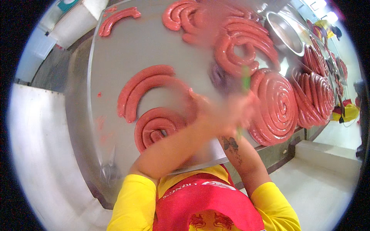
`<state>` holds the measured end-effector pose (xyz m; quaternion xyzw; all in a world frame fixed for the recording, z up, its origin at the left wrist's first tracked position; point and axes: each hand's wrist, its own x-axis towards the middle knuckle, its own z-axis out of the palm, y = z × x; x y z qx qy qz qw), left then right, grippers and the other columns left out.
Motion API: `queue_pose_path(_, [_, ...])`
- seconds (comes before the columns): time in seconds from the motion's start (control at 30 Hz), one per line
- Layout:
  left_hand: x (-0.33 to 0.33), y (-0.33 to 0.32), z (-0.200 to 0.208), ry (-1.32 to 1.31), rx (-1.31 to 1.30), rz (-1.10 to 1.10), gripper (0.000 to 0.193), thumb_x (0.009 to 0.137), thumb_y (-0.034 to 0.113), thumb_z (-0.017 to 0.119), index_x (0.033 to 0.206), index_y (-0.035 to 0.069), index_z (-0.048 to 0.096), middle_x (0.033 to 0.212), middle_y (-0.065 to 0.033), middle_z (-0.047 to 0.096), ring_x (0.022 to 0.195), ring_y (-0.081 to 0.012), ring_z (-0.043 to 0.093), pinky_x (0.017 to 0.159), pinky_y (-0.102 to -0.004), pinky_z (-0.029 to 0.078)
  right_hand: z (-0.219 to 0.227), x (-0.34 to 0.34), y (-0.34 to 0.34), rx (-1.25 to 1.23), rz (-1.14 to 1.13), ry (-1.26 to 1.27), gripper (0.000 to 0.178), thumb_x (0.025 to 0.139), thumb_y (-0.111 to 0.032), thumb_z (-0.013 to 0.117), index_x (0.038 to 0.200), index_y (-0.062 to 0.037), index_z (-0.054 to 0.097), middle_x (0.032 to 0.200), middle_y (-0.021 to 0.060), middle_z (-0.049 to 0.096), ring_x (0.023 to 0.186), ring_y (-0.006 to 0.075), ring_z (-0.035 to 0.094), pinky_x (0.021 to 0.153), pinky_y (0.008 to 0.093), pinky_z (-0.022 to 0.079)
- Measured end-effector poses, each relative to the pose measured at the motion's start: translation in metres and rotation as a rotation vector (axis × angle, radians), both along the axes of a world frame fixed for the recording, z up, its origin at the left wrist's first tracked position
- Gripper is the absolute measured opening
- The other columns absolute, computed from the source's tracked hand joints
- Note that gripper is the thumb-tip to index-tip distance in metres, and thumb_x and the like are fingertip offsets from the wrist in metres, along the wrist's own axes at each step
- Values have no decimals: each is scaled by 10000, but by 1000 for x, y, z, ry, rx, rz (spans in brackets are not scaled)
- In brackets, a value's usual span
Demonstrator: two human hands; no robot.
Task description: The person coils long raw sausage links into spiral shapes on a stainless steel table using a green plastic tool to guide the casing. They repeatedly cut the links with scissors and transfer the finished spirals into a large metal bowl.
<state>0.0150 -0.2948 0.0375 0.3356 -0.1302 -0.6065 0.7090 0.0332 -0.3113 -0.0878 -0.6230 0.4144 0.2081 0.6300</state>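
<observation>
My left hand (212, 109) and my right hand (246, 109) come together over the steel table, both smeared by motion, so their fingers cannot be made out. A narrow green thing (246, 79) shows above my right hand, with a bit of green below it too; its kind is blurred. Beside my left hand lies the end of a curved length of raw pink sausage (144, 84). Under my left forearm sits a coiled raw sausage (158, 129), partly hidden. A large flat sausage spiral (275, 106) lies just right of my right hand.
More sausage lengths (239, 50) curl at the far middle, and two short pieces (119, 19) lie far left. A round metal bowl (284, 34) stands at the back right. Further sausage coils (314, 96) line the right. The steel table (102, 69) ends at the left edge.
</observation>
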Motion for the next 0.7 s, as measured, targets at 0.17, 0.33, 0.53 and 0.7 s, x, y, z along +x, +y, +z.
queue_pose_path(0.17, [136,11,-59,54,333,471,363,934,404,471,1029,61,542,670,1,448,527,-95,409,468,-245,397,32,-9,3,861,-323,-492,574,885,-569,412,1102,-55,544,932,110,624,774,224,604,759,369,500])
queue_pose_path(0.33, [235,33,-59,-60,421,701,308,975,355,380,945,68,488,626,16,357,490,-90,297,461,-263,318,45,-9,-3,849,-326,-353,675,856,-655,363,1070,-43,552,834,83,605,675,192,551,652,355,487])
queue_pose_path(0.53, [299,25,-7,-318,362,706,285,970,327,412,1015,60,503,691,5,415,564,-117,374,516,-278,367,25,-6,-5,621,-156,-311,671,842,-675,390,1018,-56,578,661,32,519,580,139,472,529,305,414])
queue_pose_path(0.7, [343,8,17,-497,272,697,327,950,366,430,1087,76,492,723,-22,441,609,-133,415,532,-285,386,24,0,3,538,-71,-252,608,865,-630,421,1014,-59,567,629,10,493,554,141,453,525,298,401])
